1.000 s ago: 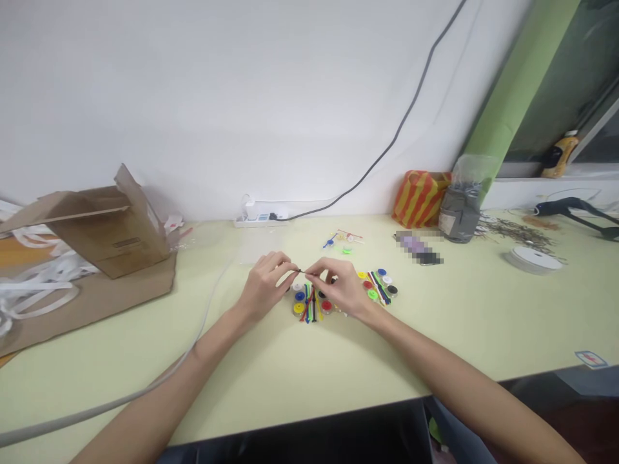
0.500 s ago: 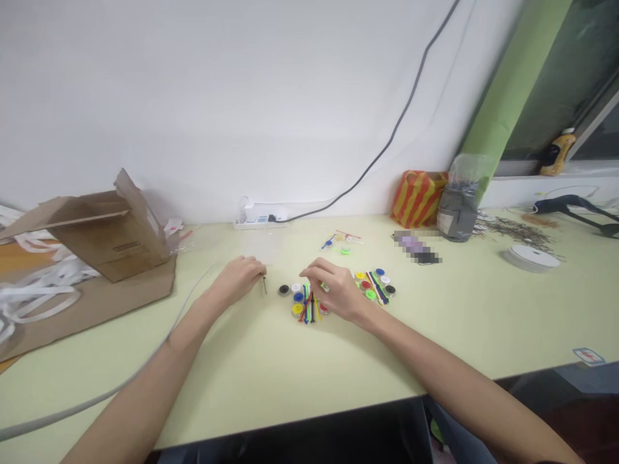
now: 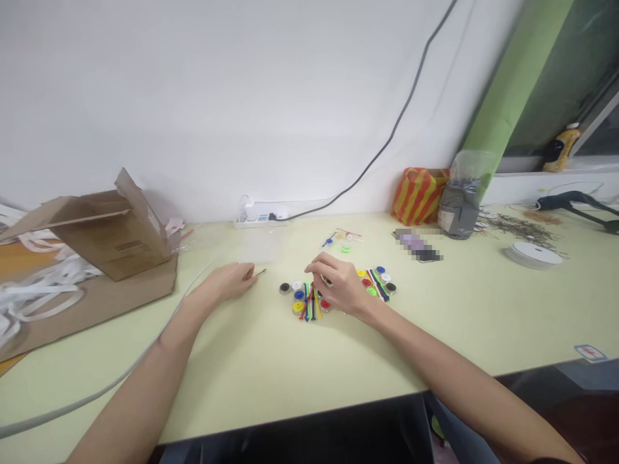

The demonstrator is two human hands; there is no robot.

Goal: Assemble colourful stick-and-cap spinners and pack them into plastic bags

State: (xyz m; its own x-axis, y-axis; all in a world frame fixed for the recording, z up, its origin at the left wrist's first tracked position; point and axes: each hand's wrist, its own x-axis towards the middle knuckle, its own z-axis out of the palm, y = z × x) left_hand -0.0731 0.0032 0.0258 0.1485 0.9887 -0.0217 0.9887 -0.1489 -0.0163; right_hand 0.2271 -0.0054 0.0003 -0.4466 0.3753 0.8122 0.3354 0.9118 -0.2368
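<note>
My left hand [image 3: 232,281] is closed, pinching a short thin dark stick [image 3: 261,272] that juts from its fingertips to the right. My right hand [image 3: 341,283] has its fingers drawn into a pinch above a group of thin coloured sticks [image 3: 306,312]. Whatever lies between those fingertips is too small to make out. Round plastic pieces with coloured centres surround the sticks, among them a black one [image 3: 284,288], a blue one [image 3: 299,295] and a yellow one [image 3: 298,307]. The right hand hides part of this group.
A second group of coloured sticks [image 3: 377,283] and round pieces lies right of my right hand. Farther back are small loose coloured parts [image 3: 344,240]. An open cardboard box [image 3: 120,241] stands left, a power strip [image 3: 261,219] by the wall, a white roll [image 3: 532,254] at right.
My left hand has shifted slightly left and turned, so its stick now points right instead of down. My right hand has lowered slightly at the fingertips, over the same group.
</note>
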